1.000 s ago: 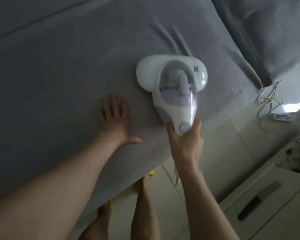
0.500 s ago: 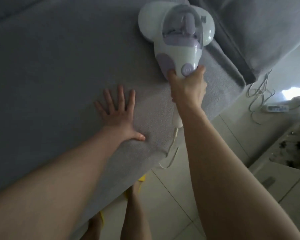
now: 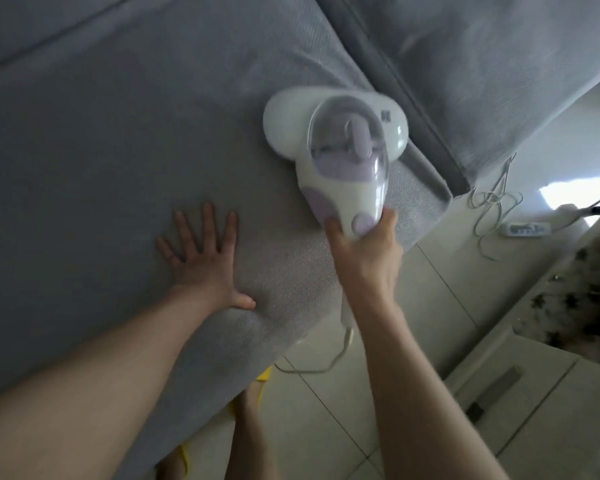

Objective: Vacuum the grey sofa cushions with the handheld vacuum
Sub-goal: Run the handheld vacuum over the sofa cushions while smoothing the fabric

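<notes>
Handheld vacuum (image 3: 340, 161) laid flat on grey seat cushion (image 3: 125, 161), near right end by seam. Handle gripped by right hand (image 3: 364, 258), fingers wrapped. Left hand (image 3: 205, 265) pressed flat, fingers spread. Task judged mid-pass; cleaned area indistinguishable; neighbouring cushion (image 3: 499, 64) seemingly pending.

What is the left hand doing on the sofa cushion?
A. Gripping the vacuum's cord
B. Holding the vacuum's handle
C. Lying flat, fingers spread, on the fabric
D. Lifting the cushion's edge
C: the left hand lies palm-down with fingers spread on the cushion, apart from the vacuum, which the right hand holds by the handle.
</notes>
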